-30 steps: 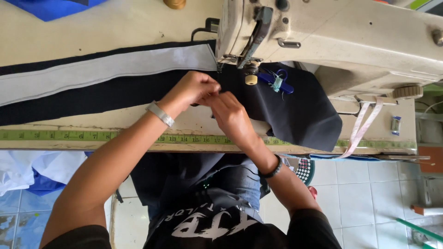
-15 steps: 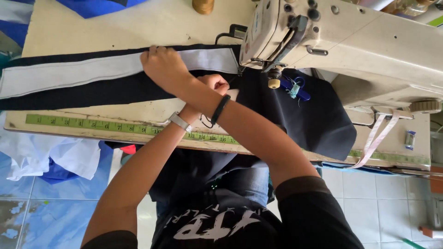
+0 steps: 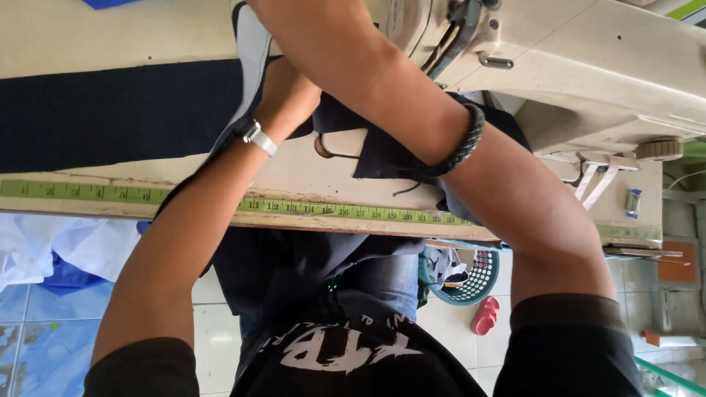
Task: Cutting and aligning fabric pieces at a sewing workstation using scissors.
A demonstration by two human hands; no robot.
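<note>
A pale, worn sewing table (image 3: 309, 173) fills the upper part of the view, with a green measuring tape (image 3: 309, 208) fixed flat along its near edge. On the left of the table lies a long spread of dark navy cloth (image 3: 110, 114), and a lighter grey strip (image 3: 254, 44) of it rises near the top middle. A cream sewing machine (image 3: 588, 66) stands at the upper right, its needle end near the top centre and its hand wheel (image 3: 658, 149) at the right end, with a pale ribbon (image 3: 599, 180) hanging below it. Under the table the floor is tiled in white and blue, with white and blue cloth (image 3: 51, 254) heaped at the left, a teal plastic basket (image 3: 471, 279) and a small red thing (image 3: 485, 316) beside it. The left forearm reaches up from the lower left, a silver watch (image 3: 259, 137) on the wrist; the left hand (image 3: 290, 92) rests on the dark cloth just beside the grey strip, fingers bent down into the folds, though whether they pinch the cloth cannot be told. The right forearm crosses over it from the lower right toward the top middle, a black braided bracelet (image 3: 463, 143) around it; the right hand is cut off by the top edge, so its grip cannot be seen. More dark cloth bunches under the crossed arms beside the machine and hangs over the table's near edge toward the person's lap.
</note>
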